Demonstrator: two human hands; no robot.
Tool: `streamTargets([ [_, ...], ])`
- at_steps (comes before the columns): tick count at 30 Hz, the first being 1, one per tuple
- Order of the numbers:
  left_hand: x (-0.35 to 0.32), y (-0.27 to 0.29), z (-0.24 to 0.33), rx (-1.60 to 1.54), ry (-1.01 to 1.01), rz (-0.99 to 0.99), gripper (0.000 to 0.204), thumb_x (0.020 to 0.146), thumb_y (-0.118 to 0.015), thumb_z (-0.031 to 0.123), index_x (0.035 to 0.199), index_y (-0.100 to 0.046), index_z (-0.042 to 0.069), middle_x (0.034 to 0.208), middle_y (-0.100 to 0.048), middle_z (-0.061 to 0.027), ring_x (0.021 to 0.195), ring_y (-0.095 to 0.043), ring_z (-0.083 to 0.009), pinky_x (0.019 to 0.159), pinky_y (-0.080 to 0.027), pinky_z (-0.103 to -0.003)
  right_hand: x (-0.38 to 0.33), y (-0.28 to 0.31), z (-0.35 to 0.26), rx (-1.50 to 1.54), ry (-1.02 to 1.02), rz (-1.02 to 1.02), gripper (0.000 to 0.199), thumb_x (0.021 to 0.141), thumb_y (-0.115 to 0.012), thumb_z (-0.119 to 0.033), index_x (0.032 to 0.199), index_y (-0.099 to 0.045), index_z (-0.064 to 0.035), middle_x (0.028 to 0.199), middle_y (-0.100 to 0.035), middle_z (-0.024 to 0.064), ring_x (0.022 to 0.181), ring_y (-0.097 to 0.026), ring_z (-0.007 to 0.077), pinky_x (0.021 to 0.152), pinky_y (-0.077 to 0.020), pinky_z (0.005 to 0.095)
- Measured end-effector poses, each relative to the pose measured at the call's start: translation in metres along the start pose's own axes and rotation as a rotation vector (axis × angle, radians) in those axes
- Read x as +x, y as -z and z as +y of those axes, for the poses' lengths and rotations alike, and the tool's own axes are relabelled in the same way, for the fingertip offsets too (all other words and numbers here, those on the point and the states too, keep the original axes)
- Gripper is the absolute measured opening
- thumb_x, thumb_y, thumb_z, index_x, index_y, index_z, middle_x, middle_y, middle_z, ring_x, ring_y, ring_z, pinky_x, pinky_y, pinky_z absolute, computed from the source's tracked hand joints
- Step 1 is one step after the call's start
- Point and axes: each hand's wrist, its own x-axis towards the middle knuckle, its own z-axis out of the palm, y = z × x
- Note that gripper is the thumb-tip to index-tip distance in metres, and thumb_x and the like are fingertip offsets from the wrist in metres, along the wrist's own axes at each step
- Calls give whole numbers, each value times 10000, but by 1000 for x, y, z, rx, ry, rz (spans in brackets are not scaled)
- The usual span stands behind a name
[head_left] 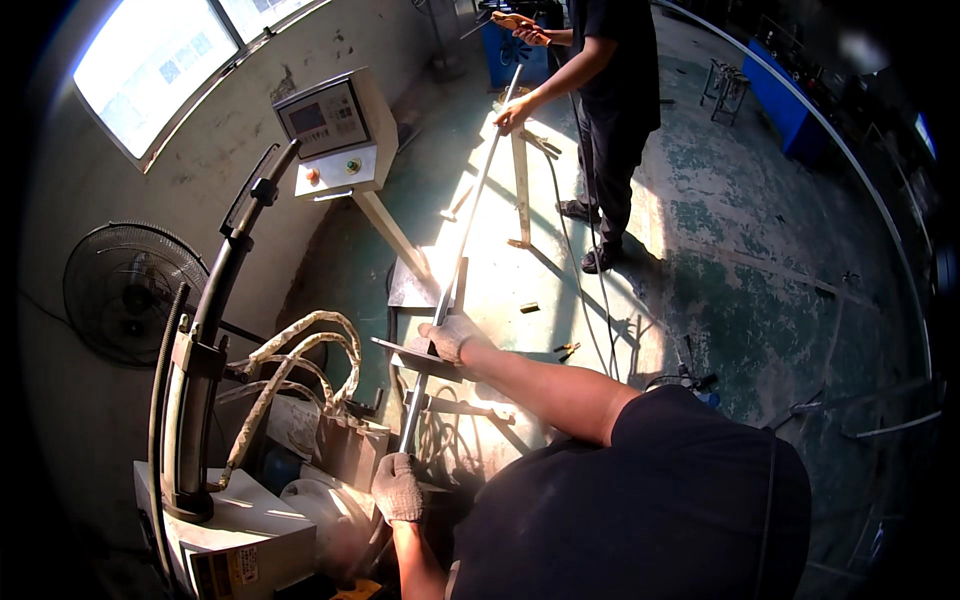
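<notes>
A long, thin metal bar (474, 205) slants from my hands up to a co-worker at the far side. My left hand (398, 488), in a grey knit glove, is closed around its near end. My right hand (455, 338), also gloved, is closed on the bar just beyond a dark flat plate (425, 360). The bar crosses at the plate; whether it goes through or over it I cannot tell. The co-worker's hand (513, 115) grips near the bar's far end. Their other hand holds an orange tool (513, 20), its kind unclear.
At left stand a control box (325, 125) with a screen and buttons, a floor fan (132, 280), and a machine with a black upright arm (200, 370) and wrapped hoses (265, 410). A stand (521, 190) rises near the co-worker. Dark cables (580, 260) run across the green, worn floor.
</notes>
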Motion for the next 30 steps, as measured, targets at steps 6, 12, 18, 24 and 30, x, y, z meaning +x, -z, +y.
streamTargets([
  [6,-2,3,9,27,13,-3,333,1031,-642,308,1027,-761,-3,830,-719,-152,790,-683,-221,787,-551,-383,13,-4,10,-75,1,3,638,899,-644,-551,1098,-755,44,1075,-729,326,1041,-743,436,864,-541,488],
  [12,-1,2,2,7,9,3,332,1026,-644,306,1021,-767,-3,828,-720,-143,791,-686,-219,788,-553,-377,-3,3,-3,-61,-13,-27,636,900,-646,-548,1098,-752,48,1062,-734,320,1020,-753,419,859,-544,478],
  [18,-1,1,4,8,-3,0,328,1026,-644,303,1025,-769,0,832,-725,-143,793,-690,-224,787,-554,-376,3,1,2,-62,-21,-22,637,906,-652,-545,1104,-750,52,1061,-734,321,1011,-756,418,851,-546,478],
  [24,0,1,2,1,12,1,338,1028,-637,311,1033,-769,0,836,-731,-152,793,-692,-239,788,-552,-387,-1,1,0,-65,7,0,629,911,-650,-542,1105,-753,47,1051,-733,324,1007,-756,419,851,-547,477],
  [30,0,1,2,-8,4,5,359,1029,-632,330,1036,-771,0,838,-730,-162,791,-690,-244,786,-552,-396,1,0,2,-50,-4,-6,629,911,-653,-546,1105,-757,43,1040,-735,321,994,-761,407,850,-549,469],
])
